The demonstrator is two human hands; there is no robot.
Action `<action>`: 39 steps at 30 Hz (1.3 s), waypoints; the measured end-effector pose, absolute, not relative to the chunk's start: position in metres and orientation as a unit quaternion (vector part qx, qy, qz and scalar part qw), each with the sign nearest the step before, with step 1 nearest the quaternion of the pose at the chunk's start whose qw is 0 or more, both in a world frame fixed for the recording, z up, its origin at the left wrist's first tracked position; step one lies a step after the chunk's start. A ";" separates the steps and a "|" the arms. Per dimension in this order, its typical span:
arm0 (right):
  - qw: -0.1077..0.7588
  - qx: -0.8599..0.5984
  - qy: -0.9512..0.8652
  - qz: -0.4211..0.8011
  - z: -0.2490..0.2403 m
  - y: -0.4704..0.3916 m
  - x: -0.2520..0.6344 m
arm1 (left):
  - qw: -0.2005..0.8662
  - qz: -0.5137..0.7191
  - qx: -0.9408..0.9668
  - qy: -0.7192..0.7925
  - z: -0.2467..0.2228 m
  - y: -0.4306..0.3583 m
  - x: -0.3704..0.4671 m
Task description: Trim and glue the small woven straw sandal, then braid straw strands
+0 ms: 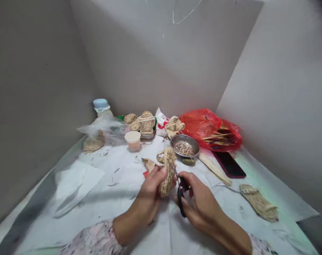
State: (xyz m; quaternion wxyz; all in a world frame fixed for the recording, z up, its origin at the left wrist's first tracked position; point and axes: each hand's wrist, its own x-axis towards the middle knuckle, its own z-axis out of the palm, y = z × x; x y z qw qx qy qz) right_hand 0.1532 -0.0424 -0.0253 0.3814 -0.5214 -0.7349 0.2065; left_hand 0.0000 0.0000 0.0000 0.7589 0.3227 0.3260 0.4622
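In the middle of the table, my left hand (152, 184) is closed round a small woven straw slipper (165, 182), held tilted with its looped end away from me. My right hand (199, 200) grips a pair of scissors (180, 202) by its black handles. The handles are spread apart, and the metal blades reach against the side of the slipper. Whether a strand lies between the blades is too small to tell. A pale pointed piece (149, 164) with a bit of red lies just behind my left hand.
Behind stand a steel bowl (195, 154) of clippings, a paper cup (132, 136), woven pieces (147, 124) in a tray and a blue-lidded bottle (100, 103). To the right are a red plastic bag (198, 122) of straw, a phone (230, 164) and another woven piece (259, 203).
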 end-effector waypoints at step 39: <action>0.384 -0.572 -0.723 0.044 -0.052 -0.049 0.146 | 0.775 0.405 0.337 0.349 -0.009 -0.009 0.004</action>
